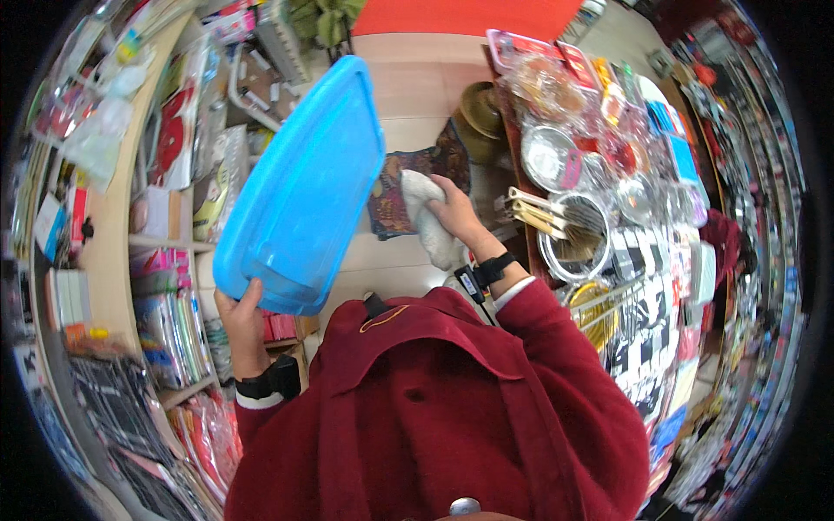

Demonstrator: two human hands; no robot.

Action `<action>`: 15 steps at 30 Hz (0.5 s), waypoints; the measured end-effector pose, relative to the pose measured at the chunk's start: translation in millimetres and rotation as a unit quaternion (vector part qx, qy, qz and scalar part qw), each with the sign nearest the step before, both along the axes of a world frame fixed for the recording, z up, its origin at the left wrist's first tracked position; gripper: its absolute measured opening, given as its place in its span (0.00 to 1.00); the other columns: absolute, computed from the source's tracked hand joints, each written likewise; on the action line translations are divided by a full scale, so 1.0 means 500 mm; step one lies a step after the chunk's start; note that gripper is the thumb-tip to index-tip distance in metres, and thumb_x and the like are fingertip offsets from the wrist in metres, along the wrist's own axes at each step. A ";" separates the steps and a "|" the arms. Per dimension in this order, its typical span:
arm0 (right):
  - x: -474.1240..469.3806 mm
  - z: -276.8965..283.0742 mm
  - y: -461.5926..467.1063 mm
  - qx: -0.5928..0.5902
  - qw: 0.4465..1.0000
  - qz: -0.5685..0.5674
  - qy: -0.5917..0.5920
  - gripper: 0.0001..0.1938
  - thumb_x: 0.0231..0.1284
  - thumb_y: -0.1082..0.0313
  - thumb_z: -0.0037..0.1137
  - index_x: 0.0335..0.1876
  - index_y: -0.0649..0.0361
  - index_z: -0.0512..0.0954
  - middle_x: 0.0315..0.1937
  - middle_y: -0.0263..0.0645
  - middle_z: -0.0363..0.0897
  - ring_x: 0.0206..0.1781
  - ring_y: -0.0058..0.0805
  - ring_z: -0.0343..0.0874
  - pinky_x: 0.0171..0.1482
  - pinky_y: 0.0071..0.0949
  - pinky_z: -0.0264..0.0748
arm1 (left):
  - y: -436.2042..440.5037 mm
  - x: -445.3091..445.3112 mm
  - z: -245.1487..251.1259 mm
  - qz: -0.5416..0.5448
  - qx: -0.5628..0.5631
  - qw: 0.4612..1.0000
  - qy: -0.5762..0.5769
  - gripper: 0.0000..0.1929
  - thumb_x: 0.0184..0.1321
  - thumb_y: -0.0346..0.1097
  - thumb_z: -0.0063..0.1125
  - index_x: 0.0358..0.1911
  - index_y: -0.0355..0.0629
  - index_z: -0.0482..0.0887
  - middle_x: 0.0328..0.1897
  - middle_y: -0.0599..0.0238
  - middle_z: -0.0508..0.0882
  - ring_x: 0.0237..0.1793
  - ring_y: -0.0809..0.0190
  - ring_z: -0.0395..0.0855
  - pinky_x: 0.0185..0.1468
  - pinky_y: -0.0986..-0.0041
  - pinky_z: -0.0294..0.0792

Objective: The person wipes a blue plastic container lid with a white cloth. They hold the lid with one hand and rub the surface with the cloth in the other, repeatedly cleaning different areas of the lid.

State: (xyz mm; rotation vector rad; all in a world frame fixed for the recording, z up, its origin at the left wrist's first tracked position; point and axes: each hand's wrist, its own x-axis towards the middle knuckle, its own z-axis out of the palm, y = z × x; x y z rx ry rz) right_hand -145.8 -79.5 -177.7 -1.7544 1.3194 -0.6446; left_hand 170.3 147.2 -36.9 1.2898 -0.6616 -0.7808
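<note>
My left hand point(242, 325) grips the near end of a blue plastic lid point(313, 189), thumb on its face, fingers hidden behind. The lid is held up at a tilt, with a raised rim around it. In my right hand point(458, 210) is a bunched white cloth point(427, 225), which hangs down below the fingers. The cloth is apart from the lid, to its right.
To the left, wooden shelves point(111, 241) hold packets and notebooks. On the right, a table is stacked with plastic-wrapped goods, brushes point(541, 215) and a foil-like round dish point(547, 158). A patterned mat point(397, 211) lies on the tiled floor, near a brown ceramic jar point(481, 120).
</note>
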 end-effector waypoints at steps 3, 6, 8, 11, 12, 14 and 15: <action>-0.020 0.035 0.000 0.040 0.996 -0.016 -0.078 0.28 0.61 0.67 0.57 0.68 0.62 0.68 0.56 0.50 0.78 0.57 0.39 0.79 0.59 0.33 0.74 | -0.029 -0.023 -0.014 0.013 -0.017 0.999 0.043 0.24 0.62 0.26 0.60 0.62 0.33 0.71 0.59 0.56 0.79 0.57 0.57 0.77 0.63 0.63 0.66; -0.058 0.077 -0.020 0.047 0.986 -0.025 -0.157 0.29 0.59 0.65 0.57 0.67 0.63 0.68 0.58 0.54 0.77 0.59 0.44 0.78 0.61 0.33 0.73 | -0.052 -0.067 -0.028 0.015 -0.033 0.995 0.089 0.27 0.64 0.25 0.57 0.66 0.33 0.67 0.64 0.52 0.75 0.62 0.53 0.74 0.67 0.59 0.64; -0.091 0.103 -0.037 0.019 0.986 -0.028 -0.165 0.30 0.59 0.68 0.56 0.69 0.64 0.67 0.58 0.50 0.77 0.59 0.37 0.77 0.60 0.32 0.73 | -0.067 -0.097 -0.026 0.010 -0.041 0.994 0.101 0.27 0.64 0.24 0.57 0.67 0.33 0.66 0.65 0.51 0.74 0.63 0.52 0.74 0.68 0.58 0.64; -0.138 0.133 -0.050 0.011 0.979 -0.042 -0.199 0.31 0.59 0.70 0.56 0.70 0.65 0.65 0.60 0.48 0.74 0.60 0.33 0.75 0.61 0.30 0.72 | -0.094 -0.142 -0.019 -0.022 -0.050 0.994 0.091 0.27 0.64 0.24 0.56 0.67 0.33 0.65 0.65 0.50 0.74 0.63 0.52 0.74 0.67 0.58 0.65; -0.147 0.142 -0.058 -0.007 0.979 -0.045 -0.200 0.31 0.59 0.70 0.56 0.70 0.65 0.65 0.61 0.48 0.74 0.60 0.33 0.75 0.61 0.30 0.72 | -0.102 -0.158 -0.016 -0.035 -0.052 0.995 0.083 0.27 0.64 0.24 0.55 0.66 0.33 0.66 0.65 0.51 0.74 0.62 0.52 0.74 0.67 0.59 0.65; -0.162 0.165 -0.072 -0.021 0.976 -0.058 -0.210 0.31 0.59 0.70 0.57 0.70 0.65 0.65 0.61 0.46 0.74 0.61 0.32 0.75 0.62 0.29 0.72 | -0.124 -0.186 -0.013 -0.066 -0.055 0.995 0.050 0.26 0.63 0.24 0.56 0.65 0.33 0.68 0.63 0.52 0.76 0.61 0.54 0.75 0.65 0.61 0.66; -0.163 0.178 -0.079 -0.041 0.969 -0.076 -0.230 0.31 0.56 0.68 0.57 0.69 0.64 0.67 0.61 0.53 0.75 0.63 0.41 0.75 0.65 0.33 0.69 | -0.136 -0.201 -0.014 -0.084 -0.053 0.995 0.026 0.25 0.63 0.25 0.57 0.64 0.33 0.69 0.61 0.53 0.77 0.60 0.55 0.76 0.64 0.63 0.67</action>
